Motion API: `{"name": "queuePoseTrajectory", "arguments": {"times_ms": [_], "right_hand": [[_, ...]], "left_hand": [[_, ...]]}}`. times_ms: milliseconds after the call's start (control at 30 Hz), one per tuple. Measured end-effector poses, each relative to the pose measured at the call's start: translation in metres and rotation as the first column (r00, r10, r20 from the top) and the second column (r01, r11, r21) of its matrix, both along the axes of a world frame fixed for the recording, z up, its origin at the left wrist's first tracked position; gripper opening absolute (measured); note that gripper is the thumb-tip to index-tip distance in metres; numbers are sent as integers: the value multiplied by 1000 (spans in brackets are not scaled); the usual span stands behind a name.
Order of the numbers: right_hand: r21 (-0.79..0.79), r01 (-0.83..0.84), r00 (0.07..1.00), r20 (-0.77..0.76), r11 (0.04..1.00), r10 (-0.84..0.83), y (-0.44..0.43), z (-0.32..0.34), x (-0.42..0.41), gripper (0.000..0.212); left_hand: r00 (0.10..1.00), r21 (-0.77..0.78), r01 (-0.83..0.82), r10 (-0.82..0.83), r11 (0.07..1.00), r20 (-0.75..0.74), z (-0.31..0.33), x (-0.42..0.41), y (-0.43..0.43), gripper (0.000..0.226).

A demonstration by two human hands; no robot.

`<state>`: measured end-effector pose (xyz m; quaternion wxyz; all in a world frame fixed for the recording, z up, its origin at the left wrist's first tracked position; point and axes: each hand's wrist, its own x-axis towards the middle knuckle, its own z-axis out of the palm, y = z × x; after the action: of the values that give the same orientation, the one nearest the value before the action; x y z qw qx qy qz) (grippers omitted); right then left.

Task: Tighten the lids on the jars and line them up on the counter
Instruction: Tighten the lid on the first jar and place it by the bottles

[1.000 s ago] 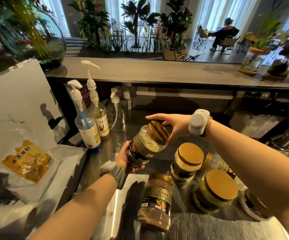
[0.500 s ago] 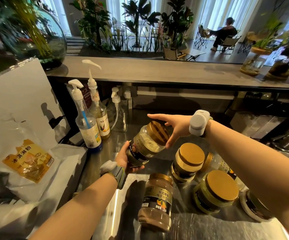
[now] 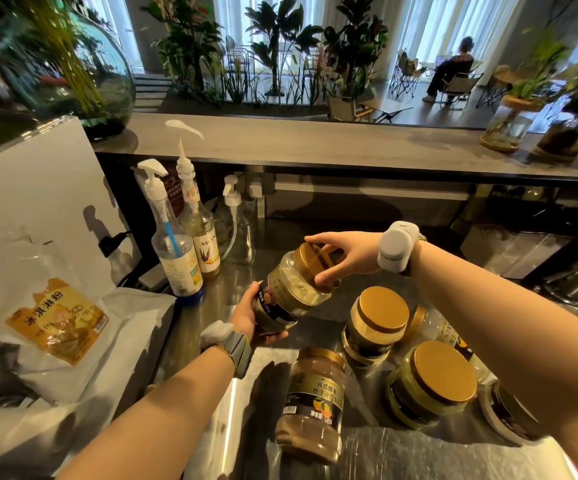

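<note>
The table (image 3: pixel 273 237) has a reflective steel top. At 6 o'clock stands a brown-filled jar (image 3: pixel 312 403). At 3 to 4 o'clock, two gold-lidded jars (image 3: pixel 374 323) (image 3: pixel 431 382) stand close together. At 10 o'clock, three pump bottles (image 3: pixel 176 251) (image 3: pixel 201 237) (image 3: pixel 237 226) are grouped. A white bag (image 3: pixel 73 341) lies at 8 o'clock.

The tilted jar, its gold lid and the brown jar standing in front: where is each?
tilted jar (image 3: pixel 291 299), head view, on its clear side wall.
gold lid (image 3: pixel 310 259), head view, on its top face.
brown jar (image 3: pixel 312 407), head view, on its label.
</note>
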<state>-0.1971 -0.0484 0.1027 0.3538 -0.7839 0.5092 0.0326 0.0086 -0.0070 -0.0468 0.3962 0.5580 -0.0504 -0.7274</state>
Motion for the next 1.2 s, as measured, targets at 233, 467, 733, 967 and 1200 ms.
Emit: {"name": "queuePoseTrajectory", "arguments": {"times_ms": [233,467,733,967,1200], "right_hand": [[-28,-107,992,58,994,108,3,0,-1,108],[-14,-41,997,61,999,42,2,-6,-3,95],[-51,-9,999,30,999,11,7,-4,-4,101],[-56,-136,986,93,989,141,7,-3,-4,103],[-51,8,997,72,999,-4,6,-3,-6,104]], "left_hand": [[997,-23,-29,30,999,65,0,-2,3,58],[996,-56,-33,37,998,75,0,-1,6,49],[997,-8,-61,62,998,39,6,-5,5,47],[998,41,-49,47,998,47,10,-9,4,57],[998,31,-39,38,999,42,8,-9,3,52]]}}
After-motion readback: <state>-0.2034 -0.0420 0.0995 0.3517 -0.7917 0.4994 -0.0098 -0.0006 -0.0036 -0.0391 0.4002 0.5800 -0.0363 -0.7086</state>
